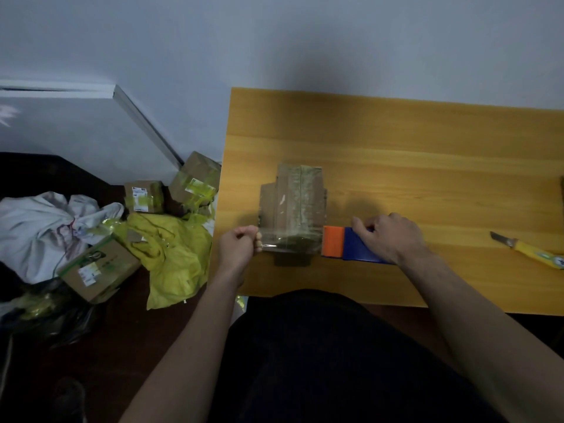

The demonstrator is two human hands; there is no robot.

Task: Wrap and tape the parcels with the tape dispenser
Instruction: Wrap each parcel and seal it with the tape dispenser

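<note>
With the left hand pinching the clear tape end and the right hand gripping the tape dispenser, keep the span taut across the cardboard parcel on the wooden table, then press down.

we are looking down from head height, close over the table, facing the wall beyond it.

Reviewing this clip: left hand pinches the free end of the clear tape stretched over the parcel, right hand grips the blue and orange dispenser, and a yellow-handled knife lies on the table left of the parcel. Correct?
Not quite. In the head view the yellow-handled knife lies on the table to the right of the parcel, beyond the right hand. The rest holds: left hand pinches the tape, right hand grips the dispenser.
</note>
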